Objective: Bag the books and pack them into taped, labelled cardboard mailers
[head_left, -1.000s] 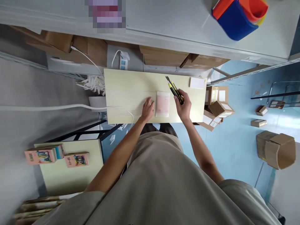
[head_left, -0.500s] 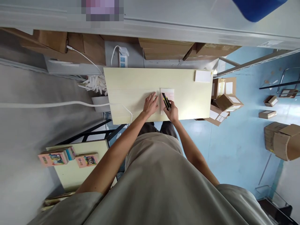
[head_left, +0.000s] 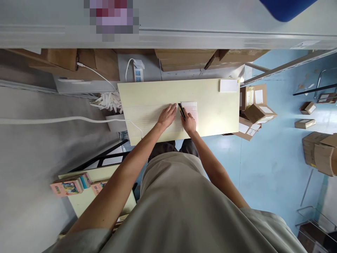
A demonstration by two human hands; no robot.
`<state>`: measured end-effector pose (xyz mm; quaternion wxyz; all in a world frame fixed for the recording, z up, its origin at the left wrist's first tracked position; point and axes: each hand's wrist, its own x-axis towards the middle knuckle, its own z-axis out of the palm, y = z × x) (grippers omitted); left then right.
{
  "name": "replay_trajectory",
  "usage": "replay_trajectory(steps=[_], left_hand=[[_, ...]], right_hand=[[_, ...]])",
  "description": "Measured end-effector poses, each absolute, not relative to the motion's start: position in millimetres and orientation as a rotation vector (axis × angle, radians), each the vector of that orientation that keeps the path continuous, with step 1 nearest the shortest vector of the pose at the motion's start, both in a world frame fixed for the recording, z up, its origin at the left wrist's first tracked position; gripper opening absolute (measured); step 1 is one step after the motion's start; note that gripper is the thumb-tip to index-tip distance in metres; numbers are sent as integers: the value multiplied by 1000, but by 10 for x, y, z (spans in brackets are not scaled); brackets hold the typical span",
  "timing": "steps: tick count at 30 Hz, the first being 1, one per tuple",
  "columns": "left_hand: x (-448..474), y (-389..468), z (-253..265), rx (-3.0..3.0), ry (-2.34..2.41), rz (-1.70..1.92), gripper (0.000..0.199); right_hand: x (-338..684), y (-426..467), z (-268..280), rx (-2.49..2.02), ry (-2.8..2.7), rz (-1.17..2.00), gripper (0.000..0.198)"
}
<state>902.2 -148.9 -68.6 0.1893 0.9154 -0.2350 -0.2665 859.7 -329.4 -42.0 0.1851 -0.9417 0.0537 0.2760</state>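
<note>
My right hand [head_left: 189, 122] is wrapped round a black and yellow utility knife [head_left: 182, 111]. The knife's front end points away from me and lies along the left edge of a booklet with pale pink print [head_left: 193, 106]. My right hand covers part of the booklet's lower half. To the left of it, my left hand [head_left: 167, 115] rests on the pale yellow tabletop [head_left: 147, 95], fingers stretched out and holding nothing. A blade is too small to make out.
A white box [head_left: 228, 85] sits at the table's far right corner. Past the back edge lies a power strip [head_left: 138, 73]. A white cable [head_left: 113, 120] crosses the left end. Cardboard boxes [head_left: 254, 110] stand on the floor at right, and books [head_left: 67, 187] on a lower table at left.
My right hand has moved left with the utility knife, from over the booklet to its left edge. My left hand stays flat on the table. The camera view has shifted slightly.
</note>
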Motion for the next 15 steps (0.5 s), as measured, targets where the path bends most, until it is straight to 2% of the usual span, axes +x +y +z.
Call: replay_trajectory(steps=[15], left_hand=[[9033,-1492,-634,2498,-586,-759,78]], right_hand=[[8369,-3214,-162,-2734,111,995,69]])
